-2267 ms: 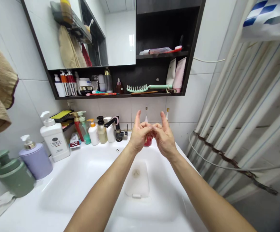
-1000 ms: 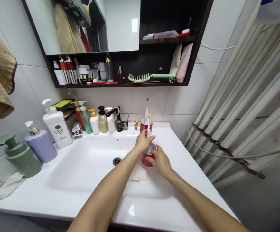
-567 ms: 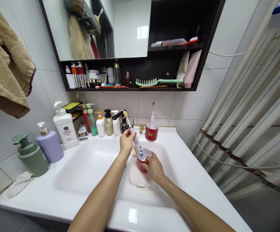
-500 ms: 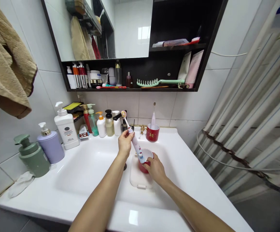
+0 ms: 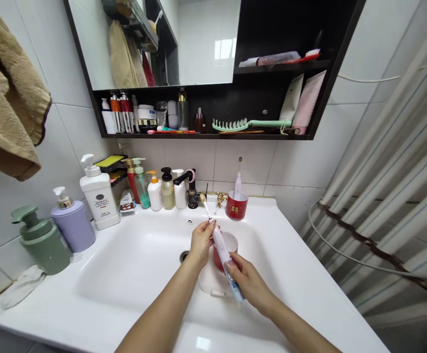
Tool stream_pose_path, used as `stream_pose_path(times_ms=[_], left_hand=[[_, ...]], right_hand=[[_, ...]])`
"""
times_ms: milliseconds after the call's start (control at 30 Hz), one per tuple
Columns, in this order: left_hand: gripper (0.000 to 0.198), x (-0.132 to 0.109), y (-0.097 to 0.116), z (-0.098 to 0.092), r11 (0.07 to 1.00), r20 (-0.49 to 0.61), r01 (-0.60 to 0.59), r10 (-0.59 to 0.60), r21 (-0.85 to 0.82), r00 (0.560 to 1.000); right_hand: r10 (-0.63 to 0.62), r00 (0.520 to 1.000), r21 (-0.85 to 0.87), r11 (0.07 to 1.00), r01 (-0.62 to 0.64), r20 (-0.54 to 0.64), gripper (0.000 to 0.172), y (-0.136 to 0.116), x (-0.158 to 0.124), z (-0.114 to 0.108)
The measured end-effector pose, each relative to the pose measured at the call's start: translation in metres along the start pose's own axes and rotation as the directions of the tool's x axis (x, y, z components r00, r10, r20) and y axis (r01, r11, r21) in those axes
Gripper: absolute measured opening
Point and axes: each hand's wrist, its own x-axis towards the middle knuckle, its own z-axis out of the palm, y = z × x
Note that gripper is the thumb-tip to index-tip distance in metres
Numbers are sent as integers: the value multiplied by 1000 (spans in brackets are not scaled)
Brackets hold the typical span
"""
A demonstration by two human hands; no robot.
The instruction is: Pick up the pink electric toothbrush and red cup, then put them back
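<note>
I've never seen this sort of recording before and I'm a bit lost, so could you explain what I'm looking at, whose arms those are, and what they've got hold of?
There's no machine here: these are a person's own bare hands. One camera, worn on the head, looks forward and down, so the arms reach in from the bottom.

Both hands hold a toothbrush: the left hand near its neck, the right hand lower on its handle. Behind it, a red cup sits in the white basin.

Along the back are a black tap, pump bottles to its left and, to its right, a second red cup with another brush standing in it.
</note>
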Motion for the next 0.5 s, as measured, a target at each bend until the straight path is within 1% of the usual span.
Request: stream_pose_path(times_ms=[67,133,167,200,267,300,333,433,500], left_hand=[[19,2,0,-3,999,-30,6,-7,-50,1000],[15,5,-1,-7,997,-51,19,-23,-76,998],[13,6,-2,-8,996,-56,28,-33,-81,998],[11,7,-3,-9,996,-62,33,-38,-87,997],[8,8,-5,-9,994,-85,25,-34,-106,996],[7,9,-6,-9,993,-103,20,-32,-115,994],[6,9,-7,-8,992,-123,20,-35,-122,992],[5,10,-7,-7,990,-163,38,-61,-139,985],[5,10,-6,-7,987,-169,34,-61,-160,984]], right_hand=[[98,994,91,991,-102,47,26,4,-1,2],[170,977,123,975,-186,127,25,9,0,2],[182,973,98,976,-196,142,25,11,0,1],[180,975,49,981,-188,132,24,12,0,0],[146,987,-64,988,-142,66,23,12,-1,0],[130,990,-89,988,-125,47,22,11,-1,1],[132,990,-80,989,-128,53,20,9,-2,2],[215,968,3,976,-217,128,18,4,-4,7],[211,973,-13,978,-210,92,17,3,-5,10]])
